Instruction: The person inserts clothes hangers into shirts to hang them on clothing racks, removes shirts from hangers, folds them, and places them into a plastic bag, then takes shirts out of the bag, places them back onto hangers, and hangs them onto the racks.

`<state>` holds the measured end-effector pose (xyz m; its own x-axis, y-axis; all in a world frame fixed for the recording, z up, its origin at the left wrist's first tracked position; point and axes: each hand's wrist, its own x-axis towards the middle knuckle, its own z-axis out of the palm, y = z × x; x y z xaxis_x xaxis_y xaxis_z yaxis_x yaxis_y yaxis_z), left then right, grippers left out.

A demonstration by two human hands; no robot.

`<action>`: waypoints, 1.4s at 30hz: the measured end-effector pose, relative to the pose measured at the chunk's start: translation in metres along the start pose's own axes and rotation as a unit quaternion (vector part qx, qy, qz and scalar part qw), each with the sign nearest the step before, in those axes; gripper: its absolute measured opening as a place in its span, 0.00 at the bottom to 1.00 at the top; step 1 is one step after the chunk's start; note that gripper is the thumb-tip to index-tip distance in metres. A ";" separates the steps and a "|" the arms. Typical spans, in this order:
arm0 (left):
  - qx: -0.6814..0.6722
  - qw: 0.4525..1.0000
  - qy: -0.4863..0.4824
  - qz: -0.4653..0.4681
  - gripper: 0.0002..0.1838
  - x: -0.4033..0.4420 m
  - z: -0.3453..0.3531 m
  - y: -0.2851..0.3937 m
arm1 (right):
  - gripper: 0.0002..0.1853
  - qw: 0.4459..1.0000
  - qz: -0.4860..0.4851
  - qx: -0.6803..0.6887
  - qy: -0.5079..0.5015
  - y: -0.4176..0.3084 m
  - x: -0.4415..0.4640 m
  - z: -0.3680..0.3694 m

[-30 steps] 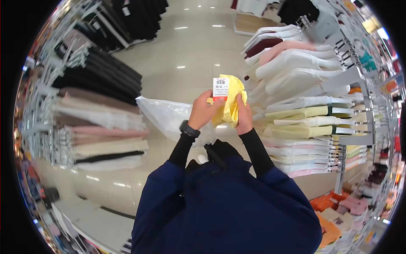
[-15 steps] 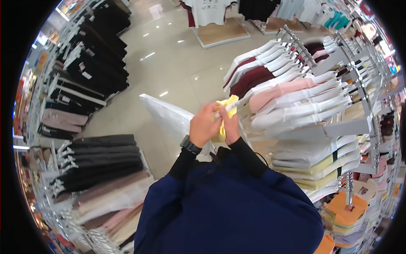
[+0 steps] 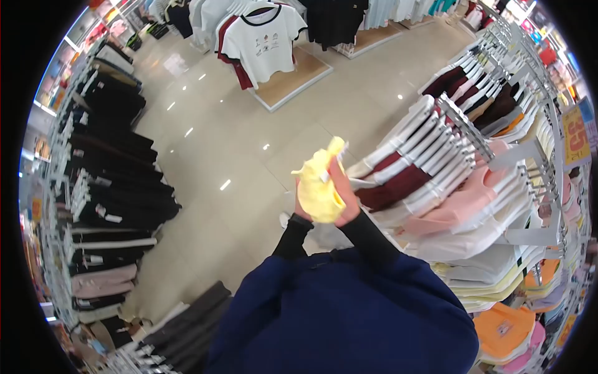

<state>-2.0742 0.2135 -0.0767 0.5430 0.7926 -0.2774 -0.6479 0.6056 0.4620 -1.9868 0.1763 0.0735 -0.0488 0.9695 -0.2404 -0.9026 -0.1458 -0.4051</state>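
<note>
A bunched yellow cloth item (image 3: 319, 190) is held up in front of my body, above the tiled floor. My right hand (image 3: 346, 192) grips its right side, with the thumb pointing up near a small white tag (image 3: 325, 176). Most of my left hand (image 3: 301, 209) is behind the cloth at its lower left, and its fingers are hidden. Below the hands, a pale, partly see-through bag (image 3: 327, 237) shows between my forearms.
Hanging white, maroon and pink tops (image 3: 398, 187) fill a metal rack close on the right. Dark trousers (image 3: 124, 193) hang along the left. A white T-shirt (image 3: 265, 47) hangs over a low platform (image 3: 293, 84) ahead. Folded orange clothes (image 3: 504, 329) lie at the lower right.
The view has swung right along the aisle. The yellow item is now bunched up, and its large price tag no longer faces me. The pale bag has dropped mostly out of sight.
</note>
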 end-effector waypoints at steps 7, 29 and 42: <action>-0.028 0.997 0.012 -0.071 0.19 0.144 -0.074 0.115 | 0.23 0.915 -0.053 -0.377 0.137 -0.015 0.033 0.005; 0.660 0.645 -0.300 0.243 0.26 0.364 0.117 0.241 | 0.17 0.860 -0.410 -0.171 0.250 -0.180 0.336 -0.037; 0.584 0.749 -0.312 0.009 0.18 0.571 0.227 0.226 | 0.17 0.531 -0.426 -0.696 0.229 -0.278 0.444 -0.050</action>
<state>-1.7891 0.7861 0.0607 0.9197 0.3923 0.0171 0.0538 -0.1690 0.9841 -1.7355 0.6373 0.0351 0.5200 0.6976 0.4929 0.6919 -0.0055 -0.7220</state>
